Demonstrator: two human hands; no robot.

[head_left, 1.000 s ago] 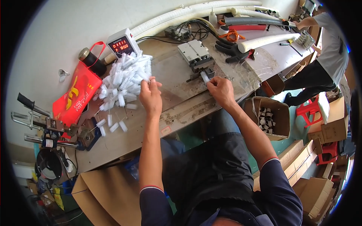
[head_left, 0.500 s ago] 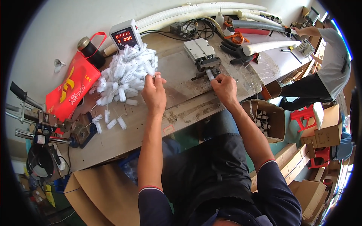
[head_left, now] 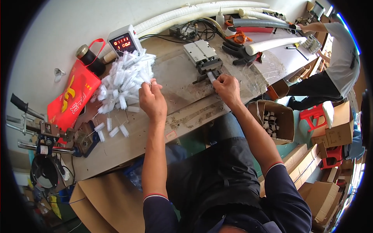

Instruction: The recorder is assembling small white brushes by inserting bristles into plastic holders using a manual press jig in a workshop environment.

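My right hand (head_left: 228, 90) is closed at the front of a small clamp-like metal fixture with a pale block on top (head_left: 202, 55). Its fingers pinch a white bristle brush (head_left: 211, 76), whose other end reaches into the fixture. My left hand (head_left: 153, 101) is closed too, thumb against fingers, beside the right edge of a heap of white bristle brushes (head_left: 126, 77). Whatever lies between its fingertips is too small to make out. A few loose brushes (head_left: 114, 132) with thin wire stems lie in front of the heap.
Behind the heap stands a counter box with red digits (head_left: 123, 40), near a dark flask (head_left: 90, 60) and a red bag (head_left: 74, 95). A lever press (head_left: 50, 134) stands left. Black gloves (head_left: 239, 54) and white hoses (head_left: 194, 12) lie beyond. Another person (head_left: 342, 58) works at right.
The view has shifted slightly, and the red digits on the counter box differ. Both hands keep nearly the same places beside the heap and the fixture.
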